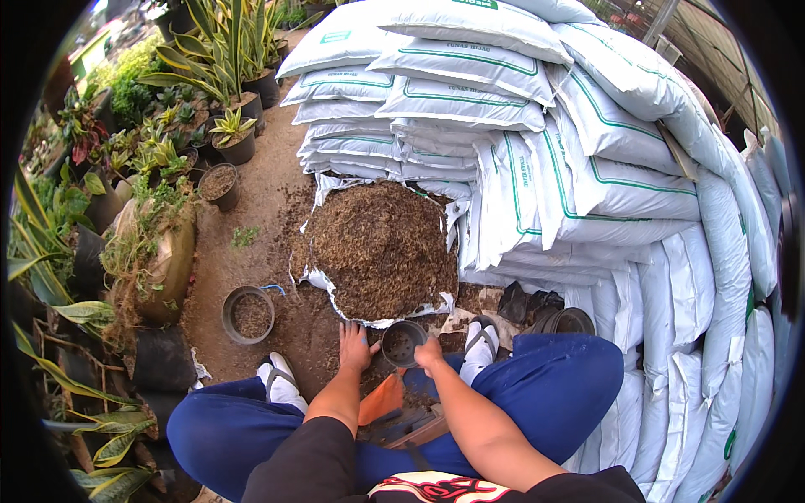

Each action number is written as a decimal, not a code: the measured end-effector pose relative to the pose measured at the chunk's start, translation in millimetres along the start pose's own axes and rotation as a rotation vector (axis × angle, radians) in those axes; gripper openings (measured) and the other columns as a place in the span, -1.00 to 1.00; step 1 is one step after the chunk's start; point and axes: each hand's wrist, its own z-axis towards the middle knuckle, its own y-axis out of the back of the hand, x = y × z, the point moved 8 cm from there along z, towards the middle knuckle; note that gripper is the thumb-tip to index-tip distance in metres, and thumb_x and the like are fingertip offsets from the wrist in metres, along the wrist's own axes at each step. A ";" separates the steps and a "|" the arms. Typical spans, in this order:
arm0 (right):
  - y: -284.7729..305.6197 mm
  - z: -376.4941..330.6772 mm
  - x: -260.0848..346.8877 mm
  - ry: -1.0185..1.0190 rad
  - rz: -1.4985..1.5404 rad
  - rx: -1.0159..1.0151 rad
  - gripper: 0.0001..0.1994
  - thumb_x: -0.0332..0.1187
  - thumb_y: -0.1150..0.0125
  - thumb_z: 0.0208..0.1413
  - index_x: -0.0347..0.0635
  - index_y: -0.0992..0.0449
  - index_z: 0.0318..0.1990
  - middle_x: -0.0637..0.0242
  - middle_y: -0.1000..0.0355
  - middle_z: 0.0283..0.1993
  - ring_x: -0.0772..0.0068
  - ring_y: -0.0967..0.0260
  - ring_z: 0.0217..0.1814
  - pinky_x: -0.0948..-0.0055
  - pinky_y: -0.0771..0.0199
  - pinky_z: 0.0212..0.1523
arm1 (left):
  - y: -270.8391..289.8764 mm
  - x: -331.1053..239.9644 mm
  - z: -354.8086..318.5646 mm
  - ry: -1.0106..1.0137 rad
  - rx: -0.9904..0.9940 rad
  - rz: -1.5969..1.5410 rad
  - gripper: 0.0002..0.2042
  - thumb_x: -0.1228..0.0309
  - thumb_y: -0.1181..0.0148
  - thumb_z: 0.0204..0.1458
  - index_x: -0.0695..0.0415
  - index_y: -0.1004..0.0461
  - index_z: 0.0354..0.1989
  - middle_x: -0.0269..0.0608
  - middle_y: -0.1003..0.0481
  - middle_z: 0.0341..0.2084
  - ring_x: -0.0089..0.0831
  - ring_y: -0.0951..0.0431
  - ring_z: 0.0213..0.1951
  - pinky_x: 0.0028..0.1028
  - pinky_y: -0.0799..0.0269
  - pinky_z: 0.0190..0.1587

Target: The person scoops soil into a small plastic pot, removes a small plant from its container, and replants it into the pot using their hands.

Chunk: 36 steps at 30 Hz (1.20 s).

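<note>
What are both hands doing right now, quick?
Left hand: open, fingers spread, by the near edge of the soil pile.
Right hand: closed on the rim of a small dark pot, holding it.

Soil heap: on spread sacking, at centre.
Held pot: in the right hand, on the heap's near side.
Left hand: at the sacking's near edge, left of the held pot.
Ground pot: left of the heap, beyond the left foot.
Sack stacks: behind the heap and right of it.
Nested pots: right of the right foot.
Potted plants: along the far left.
</note>
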 end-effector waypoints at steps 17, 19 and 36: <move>-35.6 16.5 -26.9 -0.048 0.103 0.041 -0.52 -0.50 -0.12 0.09 -0.38 -0.35 0.22 -0.24 -0.43 0.22 -0.16 -0.41 0.30 0.10 -0.46 0.24 | 6.0 -1.4 -66.6 -0.019 -0.110 -0.047 -0.42 0.35 -0.30 0.11 -0.10 -0.36 0.35 -0.16 -0.18 0.43 -0.05 -0.15 0.41 -0.10 -0.20 0.40; -24.0 36.7 -36.6 -0.004 0.122 0.022 -0.56 -0.63 -0.04 0.12 -0.38 -0.32 0.21 -0.15 -0.41 0.17 -0.13 -0.58 0.02 0.02 -0.77 -0.30 | 11.8 -17.1 -62.9 -0.091 -0.190 -0.045 -0.53 0.40 -0.29 0.10 -0.06 -0.48 0.24 -0.16 -0.28 0.35 -0.06 -0.25 0.34 -0.15 -0.34 0.32; -20.1 -48.5 35.3 0.135 -0.031 -0.072 -0.56 -0.45 -0.08 0.15 -0.34 -0.37 0.20 -0.21 -0.45 0.19 -0.18 -0.41 0.28 0.06 -0.41 0.28 | 54.9 48.3 -94.4 0.335 -0.414 -0.515 -0.75 0.54 -0.38 -0.01 0.19 -0.67 -0.11 0.08 -0.61 -0.15 0.01 -0.61 -0.04 -0.18 -0.49 0.10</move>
